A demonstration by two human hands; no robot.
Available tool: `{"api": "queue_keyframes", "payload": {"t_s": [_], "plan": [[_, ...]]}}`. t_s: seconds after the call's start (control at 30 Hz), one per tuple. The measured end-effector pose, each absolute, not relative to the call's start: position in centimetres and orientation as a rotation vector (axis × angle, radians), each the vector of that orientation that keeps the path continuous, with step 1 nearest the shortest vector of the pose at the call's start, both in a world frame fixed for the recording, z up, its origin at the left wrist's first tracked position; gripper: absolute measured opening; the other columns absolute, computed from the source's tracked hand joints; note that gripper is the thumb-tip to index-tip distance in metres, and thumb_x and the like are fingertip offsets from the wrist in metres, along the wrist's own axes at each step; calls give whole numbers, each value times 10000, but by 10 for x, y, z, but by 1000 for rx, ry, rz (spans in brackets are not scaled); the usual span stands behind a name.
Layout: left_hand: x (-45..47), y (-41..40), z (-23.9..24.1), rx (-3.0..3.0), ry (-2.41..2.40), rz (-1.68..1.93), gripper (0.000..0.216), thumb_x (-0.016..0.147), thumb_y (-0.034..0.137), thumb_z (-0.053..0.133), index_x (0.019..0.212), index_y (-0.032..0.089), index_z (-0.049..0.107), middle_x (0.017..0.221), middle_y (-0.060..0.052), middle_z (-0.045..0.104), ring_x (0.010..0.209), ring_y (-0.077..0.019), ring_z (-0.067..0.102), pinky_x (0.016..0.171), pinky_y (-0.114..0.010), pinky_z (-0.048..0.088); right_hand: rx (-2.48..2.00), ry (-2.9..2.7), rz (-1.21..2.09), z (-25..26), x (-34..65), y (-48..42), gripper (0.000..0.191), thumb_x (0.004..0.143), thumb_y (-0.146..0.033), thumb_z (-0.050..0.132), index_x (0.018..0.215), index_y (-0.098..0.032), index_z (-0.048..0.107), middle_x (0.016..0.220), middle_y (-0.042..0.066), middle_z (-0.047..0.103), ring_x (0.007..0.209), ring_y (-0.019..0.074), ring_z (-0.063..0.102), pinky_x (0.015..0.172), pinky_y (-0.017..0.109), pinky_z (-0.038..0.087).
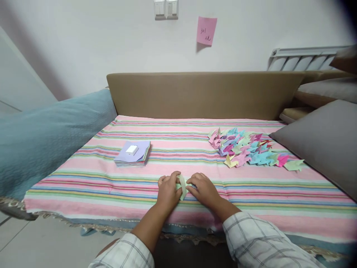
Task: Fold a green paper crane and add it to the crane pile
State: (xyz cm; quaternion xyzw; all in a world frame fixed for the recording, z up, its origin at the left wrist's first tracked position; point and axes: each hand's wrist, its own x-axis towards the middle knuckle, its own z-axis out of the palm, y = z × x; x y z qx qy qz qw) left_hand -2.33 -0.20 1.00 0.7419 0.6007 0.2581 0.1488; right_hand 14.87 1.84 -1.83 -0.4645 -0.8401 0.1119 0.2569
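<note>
A small piece of pale green folded paper (182, 187) is between my two hands, just above the striped cloth. My left hand (169, 191) grips its left side, fingers curled and thumb at the lower edge. On the other side my right hand (203, 189) pinches the right end between thumb and fingertips. The fingers partly hide the paper's shape. Many folded paper cranes (244, 147) in pink, blue, green, purple and yellow lie grouped at the right. To the left sits a stack of coloured paper sheets (131, 158) with a small white block (132, 149) on top.
The striped cloth (92, 178) covers the seat before me. A brown backrest (200, 95) runs along the back. A blue-covered armrest (52, 137) bounds the left, and a grey cushion (326, 145) the right. A pink note (206, 31) hangs on the wall.
</note>
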Motion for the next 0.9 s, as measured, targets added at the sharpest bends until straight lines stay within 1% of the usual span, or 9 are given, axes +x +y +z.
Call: {"api": "queue_keyframes", "payload": {"t_s": [0.13,0.23,0.33,0.47,0.57,0.7,0.9], "plan": [[-22,-1,9,2106,1691,712,488,659,86,538,1123,209,453,867,16,655,857,-156,595,963,-396,264,-1258,-2293,302,-17,149,17,150,836,-268,567,951,-209,643,907,54,591,881,193,501,811,332,390],[-21,-1,9,2061,1653,731,604,648,59,524,1214,231,402,892,32,651,830,-130,601,975,-385,267,-1242,-2288,317,-17,150,16,167,816,-235,581,969,-206,643,918,55,592,890,194,506,819,332,392],[-22,0,7,1999,1591,790,700,662,60,518,1307,248,323,862,41,648,827,-131,608,973,-380,294,-1241,-2273,315,-18,151,16,175,798,-222,597,965,-198,643,917,56,595,889,196,511,820,335,396],[-27,3,-2,1864,1424,958,666,700,102,510,1319,243,310,836,30,647,769,-129,608,855,-316,402,-1231,-2255,298,-20,150,16,165,789,-217,604,949,-199,641,905,53,602,888,198,518,821,340,398],[-30,5,-9,1782,1316,1051,639,726,124,492,1324,229,293,841,22,641,725,-115,598,783,-282,432,-1213,-2241,299,-22,150,17,164,785,-218,607,945,-203,640,899,51,602,881,197,520,812,339,400],[-33,5,-8,1749,1267,1052,609,739,127,468,1319,195,295,823,13,630,744,-119,588,759,-272,436,-1195,-2227,312,-23,151,18,160,780,-220,612,936,-203,643,885,47,601,871,194,521,803,333,398],[-35,2,-3,1784,1229,988,631,716,130,488,1319,197,314,788,27,608,741,-119,578,764,-269,435,-1171,-2192,313,-25,152,18,150,786,-239,603,925,-210,649,872,37,601,857,180,524,790,319,396]]}}
